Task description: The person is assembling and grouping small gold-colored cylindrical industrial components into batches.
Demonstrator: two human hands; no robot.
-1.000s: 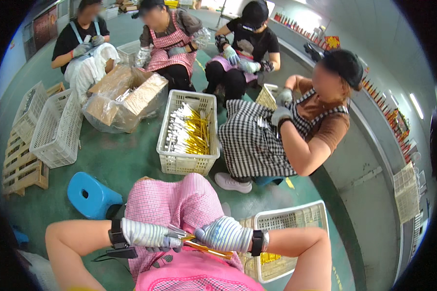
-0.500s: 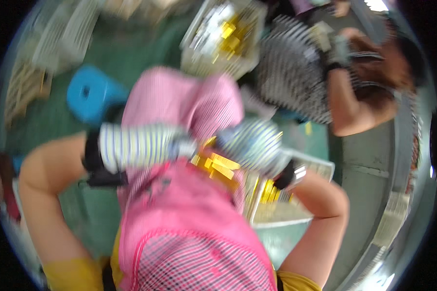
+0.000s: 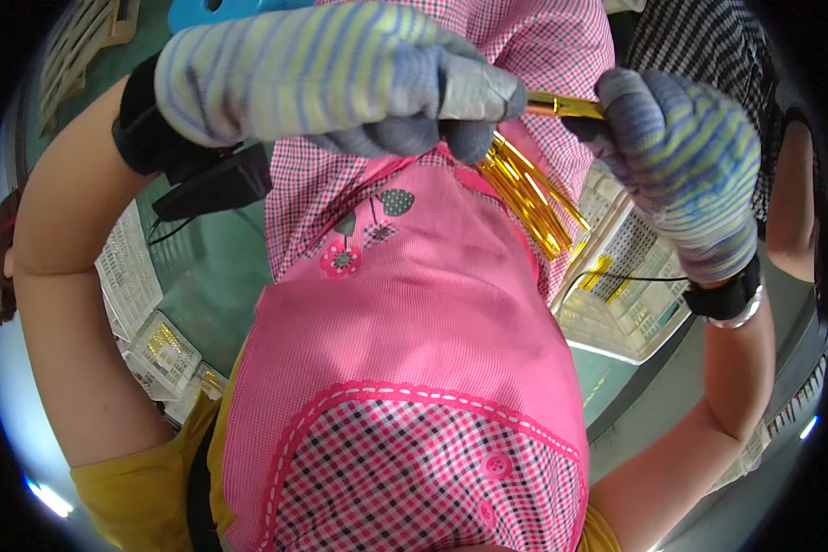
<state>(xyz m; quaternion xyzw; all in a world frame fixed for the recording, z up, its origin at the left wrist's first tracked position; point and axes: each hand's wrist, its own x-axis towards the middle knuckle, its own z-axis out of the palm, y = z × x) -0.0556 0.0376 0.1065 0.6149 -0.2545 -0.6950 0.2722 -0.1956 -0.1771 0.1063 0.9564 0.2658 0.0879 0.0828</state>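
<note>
My left hand (image 3: 340, 78), in a striped knit glove, is closed near the top of the view and pinches one end of a shiny gold tube (image 3: 566, 106). My right hand (image 3: 685, 161), gloved the same way, grips the tube's other end. Under both hands a bundle of gold tubes (image 3: 524, 193) lies slanted across my lap. A pink checked apron (image 3: 414, 368) fills the middle of the view below the hands.
A white plastic crate (image 3: 626, 294) with a few gold pieces stands at my right side. More white crates (image 3: 147, 322) sit low on the left over the green floor. A blue stool (image 3: 202, 11) shows at the top edge. Another person's arm (image 3: 796, 212) is at far right.
The view has tipped sharply down toward my lap; the seated co-workers and crates ahead have left the picture. Both hands stay closed on the gold tube and now appear much nearer.
</note>
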